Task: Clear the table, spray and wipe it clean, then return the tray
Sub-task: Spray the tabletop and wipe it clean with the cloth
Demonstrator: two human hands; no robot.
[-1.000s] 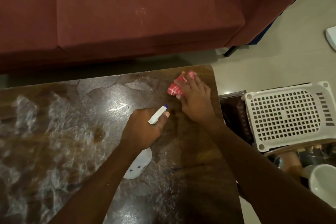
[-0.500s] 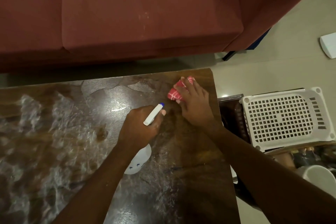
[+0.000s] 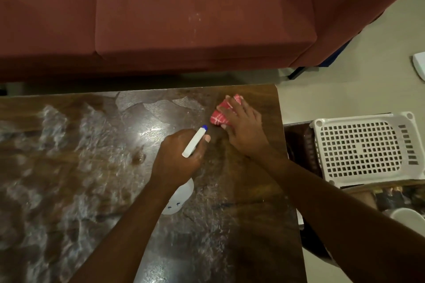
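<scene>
The dark wooden table (image 3: 69, 190) is wet and streaked with spray across its top. My left hand (image 3: 179, 156) grips a white spray bottle (image 3: 194, 139) with a blue nozzle tip, its round body showing below my wrist. My right hand (image 3: 243, 131) lies flat on a red and white cloth (image 3: 219, 116), pressing it onto the table near the far right corner. Most of the cloth is hidden under my fingers.
A red sofa (image 3: 184, 18) runs along the table's far side. To the right of the table a white perforated plastic basket (image 3: 365, 149) rests on a dark stand. A white bowl (image 3: 409, 216) and other dishes sit lower right. Pale floor lies beyond.
My right hand and the cloth have stayed near the far right corner, shifting only slightly. The left hand keeps the bottle in the same place. The camera view has drifted a little.
</scene>
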